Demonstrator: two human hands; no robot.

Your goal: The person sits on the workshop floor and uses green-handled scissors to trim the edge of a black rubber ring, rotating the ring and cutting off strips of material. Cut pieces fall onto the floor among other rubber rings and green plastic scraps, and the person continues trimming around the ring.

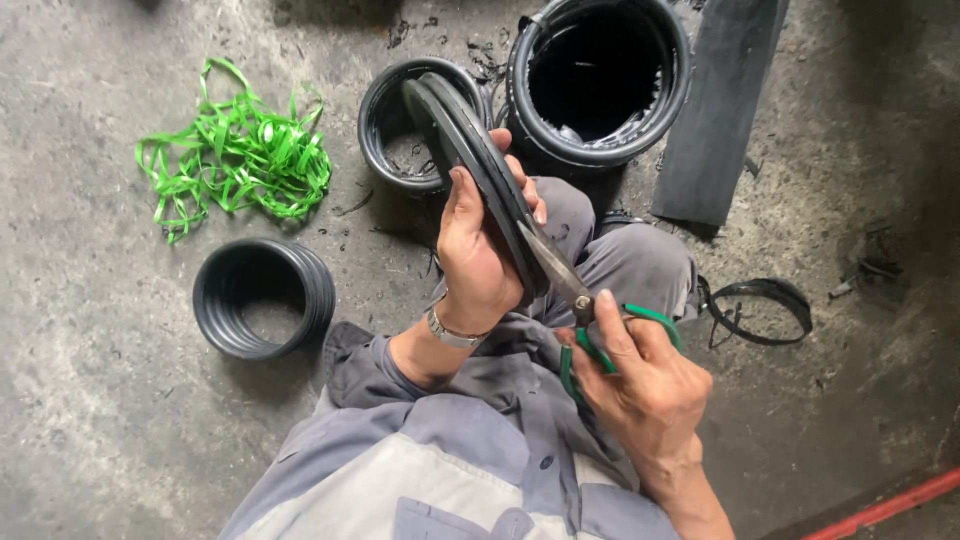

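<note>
Seen from above at the centre of the frame, the left hand (478, 250) is gripping a black rubber ring (478, 160), fingers wrapped over its outer edge and thumb lying along its near face. The ring is standing on edge, flattened into a long, narrow loop that is running from the palm up toward the top centre of the frame; its surface is appearing matte, dark and smooth, with a raised lip along the rim. The right hand (645, 385), at lower right of centre, is closing round the green handles of a pair of scissors (580, 300), thumb through one loop and fingers through the other. The steel blades are pointing up and left and are meeting the lower end of the ring just below the left palm; how far they are parted cannot be told. Behind the ring, a shallow black ring (400, 150) and a tall black rubber cylinder (600, 85) are resting on the grey concrete floor (90, 400). A stack of black rings (263, 298) is sitting at left, with a tangle of green strapping (235, 155) at upper left. A thin black loop (760, 310) is lying at right.
</note>
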